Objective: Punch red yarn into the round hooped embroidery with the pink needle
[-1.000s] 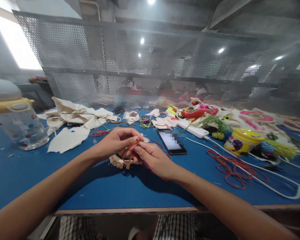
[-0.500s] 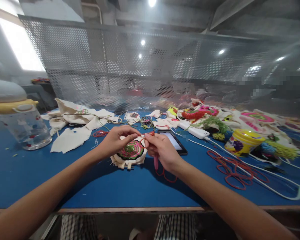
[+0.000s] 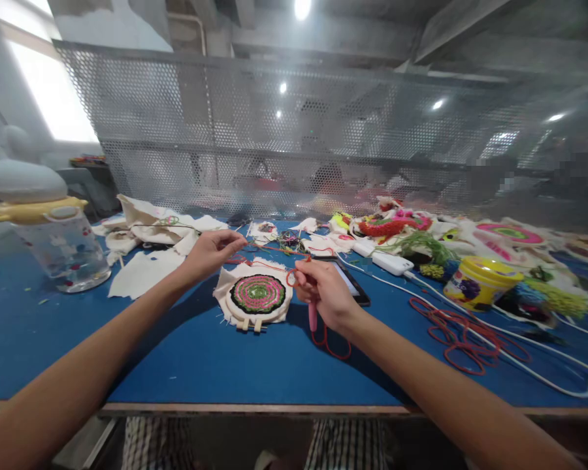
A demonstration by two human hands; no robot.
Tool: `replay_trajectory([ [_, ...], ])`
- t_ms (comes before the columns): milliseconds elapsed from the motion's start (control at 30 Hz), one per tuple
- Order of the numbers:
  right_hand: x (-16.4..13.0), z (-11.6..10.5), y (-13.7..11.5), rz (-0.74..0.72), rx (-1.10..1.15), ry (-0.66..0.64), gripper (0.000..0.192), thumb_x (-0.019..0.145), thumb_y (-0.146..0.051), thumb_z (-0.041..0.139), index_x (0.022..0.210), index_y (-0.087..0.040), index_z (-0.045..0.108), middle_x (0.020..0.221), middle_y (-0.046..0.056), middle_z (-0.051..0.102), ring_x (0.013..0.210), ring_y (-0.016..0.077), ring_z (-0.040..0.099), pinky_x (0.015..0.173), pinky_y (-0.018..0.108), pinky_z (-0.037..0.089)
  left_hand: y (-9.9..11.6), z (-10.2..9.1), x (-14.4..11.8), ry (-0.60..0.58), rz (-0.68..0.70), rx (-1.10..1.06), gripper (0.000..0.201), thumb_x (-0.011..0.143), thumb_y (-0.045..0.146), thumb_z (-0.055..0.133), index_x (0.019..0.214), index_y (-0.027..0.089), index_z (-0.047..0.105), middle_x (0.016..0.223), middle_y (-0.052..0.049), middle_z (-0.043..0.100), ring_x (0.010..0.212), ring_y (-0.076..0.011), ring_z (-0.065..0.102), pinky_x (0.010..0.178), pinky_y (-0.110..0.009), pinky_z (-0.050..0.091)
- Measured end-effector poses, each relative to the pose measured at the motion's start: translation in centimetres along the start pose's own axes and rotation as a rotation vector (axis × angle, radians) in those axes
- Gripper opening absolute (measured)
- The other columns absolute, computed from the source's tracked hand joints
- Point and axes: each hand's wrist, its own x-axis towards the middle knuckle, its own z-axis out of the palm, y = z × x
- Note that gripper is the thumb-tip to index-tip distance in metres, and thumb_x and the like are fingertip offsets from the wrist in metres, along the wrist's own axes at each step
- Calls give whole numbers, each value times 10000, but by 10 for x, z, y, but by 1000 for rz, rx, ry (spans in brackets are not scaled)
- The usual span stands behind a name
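My right hand (image 3: 323, 290) is closed around a pink-handled punch needle (image 3: 313, 317), its handle pointing down below the fingers. Red yarn (image 3: 269, 248) runs between my two hands, and a loop of it hangs under the right one. Up and to the left, my left hand (image 3: 215, 253) pinches the yarn between thumb and fingertips. Between and below the hands lies an embroidery hoop (image 3: 257, 295) with cream cloth, worked in pink, green and black rings, flat on the blue table (image 3: 215, 372). Neither hand touches the hoop.
A phone or tablet (image 3: 355, 287) lies behind my right hand. Rightward are a loose red yarn coil (image 3: 470, 336), white cables, a white power bank (image 3: 392, 262) and a yellow tub (image 3: 480, 282). A water bottle (image 3: 61, 248) stands left; cloth scraps line the back.
My left hand has drawn away to the left and up, stretching the yarn between the hands and uncovering the hoop. The right hand keeps its hold nearly in place.
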Motion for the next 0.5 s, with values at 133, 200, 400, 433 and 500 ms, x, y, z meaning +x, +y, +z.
replay_trajectory([
  [133,0,-1,0,-3,1,-1,322,651,-335,628,442,-161,456,353,-99,280,335,22,200,381,199,161,-4,-9,4,89,28,105,166,725,298,661,721,134,687,639,4,624,601,-115,526,556,-201,405],
  [200,1,-2,-1,-29,11,-10,305,667,-346,618,472,-158,478,368,-95,288,348,29,215,394,205,176,-8,-12,6,146,34,126,151,757,281,622,746,143,682,637,24,610,629,-112,527,579,-196,401],
  [400,3,-4,-9,-160,107,-5,173,591,-166,569,761,-151,598,515,-67,437,471,64,347,524,222,343,-4,17,-7,-122,-26,-20,320,788,390,607,1005,155,616,866,-52,651,785,-171,594,687,-280,458],
  [433,4,-4,-11,-177,115,-7,213,584,-140,559,793,-153,599,552,-59,469,505,72,384,556,226,364,-1,27,-14,-194,-22,-42,329,779,391,621,1006,154,608,875,-58,649,805,-178,599,704,-288,458],
  [500,5,-5,-15,-205,124,-1,245,613,-118,549,848,-160,602,632,-41,521,585,85,456,615,231,394,5,50,-29,-369,-55,-132,417,760,355,658,1107,157,539,923,-69,639,838,-177,600,753,-305,452],
])
